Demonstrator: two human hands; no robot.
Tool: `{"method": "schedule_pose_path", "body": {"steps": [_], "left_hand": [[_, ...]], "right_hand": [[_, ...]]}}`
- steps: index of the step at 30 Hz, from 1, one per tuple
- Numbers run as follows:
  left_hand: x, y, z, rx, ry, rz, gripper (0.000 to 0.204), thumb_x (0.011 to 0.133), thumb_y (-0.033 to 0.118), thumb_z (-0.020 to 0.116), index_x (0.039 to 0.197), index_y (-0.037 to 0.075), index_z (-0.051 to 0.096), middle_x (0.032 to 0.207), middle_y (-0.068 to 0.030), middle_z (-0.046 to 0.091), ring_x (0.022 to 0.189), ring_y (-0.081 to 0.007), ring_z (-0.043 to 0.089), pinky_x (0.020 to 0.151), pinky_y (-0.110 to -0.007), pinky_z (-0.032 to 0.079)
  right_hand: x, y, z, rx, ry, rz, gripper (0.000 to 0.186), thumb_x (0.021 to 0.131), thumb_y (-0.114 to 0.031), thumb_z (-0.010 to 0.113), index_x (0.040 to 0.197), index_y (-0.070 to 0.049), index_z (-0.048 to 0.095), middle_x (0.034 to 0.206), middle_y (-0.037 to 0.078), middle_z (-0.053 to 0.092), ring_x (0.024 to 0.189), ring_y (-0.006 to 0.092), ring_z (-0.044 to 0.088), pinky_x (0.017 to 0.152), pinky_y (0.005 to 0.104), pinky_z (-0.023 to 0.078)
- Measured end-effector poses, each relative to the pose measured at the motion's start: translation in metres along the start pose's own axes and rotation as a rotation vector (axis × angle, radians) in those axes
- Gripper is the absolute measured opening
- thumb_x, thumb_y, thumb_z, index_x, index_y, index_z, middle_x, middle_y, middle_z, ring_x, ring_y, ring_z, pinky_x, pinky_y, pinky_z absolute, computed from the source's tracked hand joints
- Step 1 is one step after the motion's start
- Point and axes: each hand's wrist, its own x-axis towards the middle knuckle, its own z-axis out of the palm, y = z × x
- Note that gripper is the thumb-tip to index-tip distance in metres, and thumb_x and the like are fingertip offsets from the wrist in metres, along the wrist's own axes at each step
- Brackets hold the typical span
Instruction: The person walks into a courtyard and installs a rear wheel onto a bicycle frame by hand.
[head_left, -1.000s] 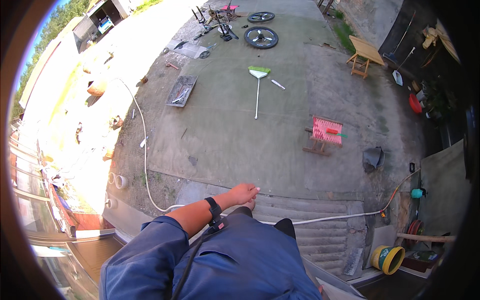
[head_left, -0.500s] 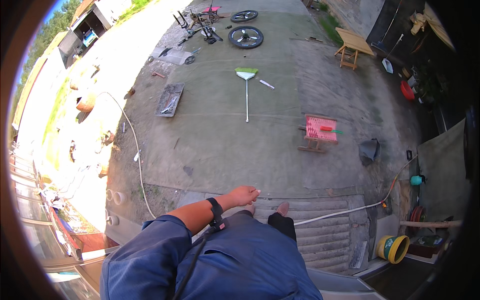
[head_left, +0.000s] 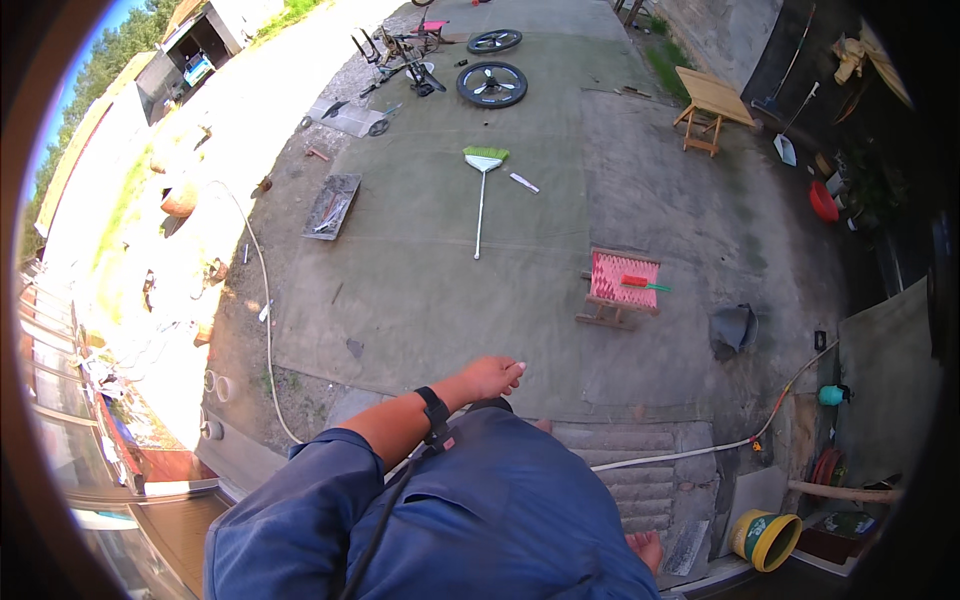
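Note:
My left hand (head_left: 493,377) reaches out in front of my body, with a dark band on the wrist. Its fingers are curled inward; a small pale spot shows at their tips, and whether anything lies inside is hidden. Only part of my right hand (head_left: 645,549) shows beside my blue jacket at lower right; its fingers are mostly out of sight. Ahead on the green ground sheet lies a broom (head_left: 482,200) with a green head and white handle. Right of it stands a low stool with a pink woven seat (head_left: 610,272), and a red-and-green brush (head_left: 640,283) rests on that.
A pale hose (head_left: 690,456) crosses the ribbed step (head_left: 640,470) before my feet. A grey tray (head_left: 332,207) sits left, a wooden table (head_left: 715,97) far right. Bicycle wheels (head_left: 492,85) lie far ahead. A yellow bucket (head_left: 770,540) lies at lower right.
The view has shifted forward, so the stool and broom appear lower and a little left. My left hand is slightly higher in view. Part of my right hand has come into sight.

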Motion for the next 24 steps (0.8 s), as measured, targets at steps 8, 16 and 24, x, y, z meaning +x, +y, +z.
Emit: {"method": "schedule_pose_path", "body": {"steps": [8,16,24], "left_hand": [[0.059,0.010,-0.007,-0.005,0.027,-0.048,0.050,0.099,0.044,0.043,0.112,-0.001,0.060,0.104,-0.0140,0.068,0.087,-0.0208,0.068,0.073,-0.032,0.055],[0.187,0.018,-0.031,-0.197,0.077,-0.075,0.050,0.100,0.045,0.041,0.115,0.001,0.060,0.103,-0.0118,0.068,0.086,-0.0197,0.067,0.073,-0.032,0.055],[0.313,0.050,-0.063,-0.259,0.022,-0.170,0.049,0.101,0.044,0.042,0.117,0.001,0.059,0.104,-0.0103,0.067,0.088,-0.0183,0.066,0.074,-0.031,0.053]], "right_hand": [[-0.085,-0.149,0.154,-0.240,-0.114,-0.046,0.048,0.092,-0.041,0.056,0.128,-0.010,0.045,0.116,0.011,0.055,0.088,0.0233,0.061,0.069,0.0369,0.052],[-0.007,-0.245,0.279,-0.242,-0.186,-0.098,0.042,0.094,-0.034,0.058,0.127,-0.010,0.045,0.109,0.011,0.058,0.082,0.0242,0.065,0.062,0.0340,0.055],[0.051,-0.337,0.397,-0.518,-0.176,-0.087,0.041,0.094,-0.031,0.060,0.128,-0.011,0.049,0.108,0.010,0.062,0.084,0.0227,0.066,0.063,0.0333,0.055]]}}
